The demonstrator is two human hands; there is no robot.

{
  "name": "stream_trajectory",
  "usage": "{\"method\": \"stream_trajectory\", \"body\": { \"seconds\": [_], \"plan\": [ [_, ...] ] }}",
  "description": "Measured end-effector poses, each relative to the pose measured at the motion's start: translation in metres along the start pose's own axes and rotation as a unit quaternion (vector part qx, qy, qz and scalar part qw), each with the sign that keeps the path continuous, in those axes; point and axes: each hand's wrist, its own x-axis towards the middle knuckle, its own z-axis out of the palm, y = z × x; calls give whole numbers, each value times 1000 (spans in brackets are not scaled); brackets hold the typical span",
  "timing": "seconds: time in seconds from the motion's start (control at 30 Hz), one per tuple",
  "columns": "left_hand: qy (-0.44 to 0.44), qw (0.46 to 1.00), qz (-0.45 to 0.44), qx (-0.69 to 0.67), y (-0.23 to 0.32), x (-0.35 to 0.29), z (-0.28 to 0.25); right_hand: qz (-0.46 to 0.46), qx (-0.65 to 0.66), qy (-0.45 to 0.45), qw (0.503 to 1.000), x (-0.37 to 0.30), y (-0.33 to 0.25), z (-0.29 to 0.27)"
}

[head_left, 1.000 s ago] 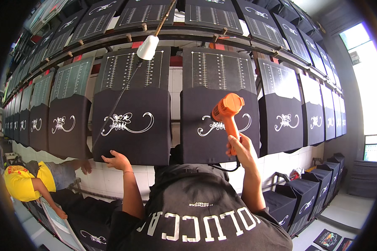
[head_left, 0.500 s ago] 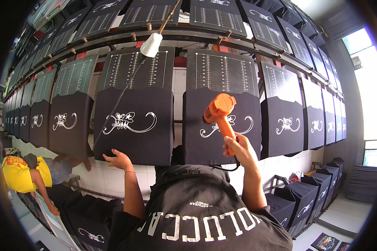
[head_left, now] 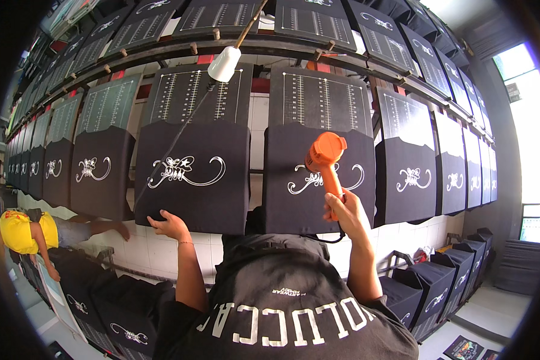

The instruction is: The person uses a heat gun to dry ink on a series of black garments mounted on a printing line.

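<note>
My right hand (head_left: 349, 215) is closed round the handle of an orange hair dryer (head_left: 328, 149). Its head hovers over a black T-shirt (head_left: 318, 207) stretched on a board, partly covering the white curling print (head_left: 355, 177). A dark cord runs down beside that hand. At the lower edge of the neighbouring black T-shirt (head_left: 192, 210), on the left, my left hand (head_left: 171, 226) has its fingers apart and holds nothing; whether it touches the fabric I cannot tell. The white print (head_left: 183, 171) on this shirt is in full view.
A white cone-shaped fitting (head_left: 224, 64) hangs on a cord in front of the left board (head_left: 162, 90). More shirt-covered boards line both sides, with another row beyond the dark rail (head_left: 162, 55). Behind at left, a person in a yellow shirt (head_left: 18, 231) reaches toward a pale-edged frame (head_left: 60, 294).
The hair dryer and my right hand have shifted slightly right. My left hand stays nearly in place. The hanging white fitting appears further right, and the person in yellow has moved up and left.
</note>
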Motion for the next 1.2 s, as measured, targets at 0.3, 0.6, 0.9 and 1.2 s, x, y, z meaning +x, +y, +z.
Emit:
{"method": "stream_trajectory", "body": {
  "seconds": [0.3, 0.6, 0.9, 1.2],
  "plan": [
    [-1, 997, 46, -54, -18, 10, 5, 0, 23, 45, 999, -16, 21, -18],
    [4, 998, 32, -49, -10, 5, 2, -10, 31, 98, 995, -25, 29, -22],
    [0, 998, 26, -54, -10, 6, 3, 14, 89, 63, 994, -35, 38, -24],
    [4, 998, 42, -50, -8, 3, 0, 4, 96, 14, 995, -32, 38, -15]
  ]
}}
